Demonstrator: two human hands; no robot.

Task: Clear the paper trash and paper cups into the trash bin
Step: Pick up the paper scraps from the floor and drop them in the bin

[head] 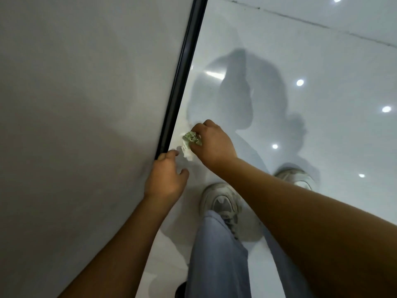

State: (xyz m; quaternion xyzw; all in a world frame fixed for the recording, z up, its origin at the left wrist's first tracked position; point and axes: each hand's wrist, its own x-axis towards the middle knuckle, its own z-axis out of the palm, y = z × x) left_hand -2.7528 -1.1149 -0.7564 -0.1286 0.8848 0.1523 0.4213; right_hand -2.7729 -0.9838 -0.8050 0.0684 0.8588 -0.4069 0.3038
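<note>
A broad grey counter (75, 104) fills the left side, its dark edge strip (182, 72) running from the far top down to the near middle. Just right of that strip lies the glossy pale floor (311, 61), which shows ceiling-light reflections and the person's shadow.

The left hand (165, 181) reaches forward at the near end of the strip, back of the hand up, fingertips touching the strip's end; its grip is loose, fingers slightly bent and thumb spread, with nothing in it.

Just to its right, close beside the counter's edge, the right hand (211, 145) pinches a crumpled wad of paper trash (191, 145), green-patterned above and white below. The wad hangs above the floor.

Nearer, a blue trouser leg (217, 254) and two white sneakers (221, 203) stand on the floor. No bin is in sight.
</note>
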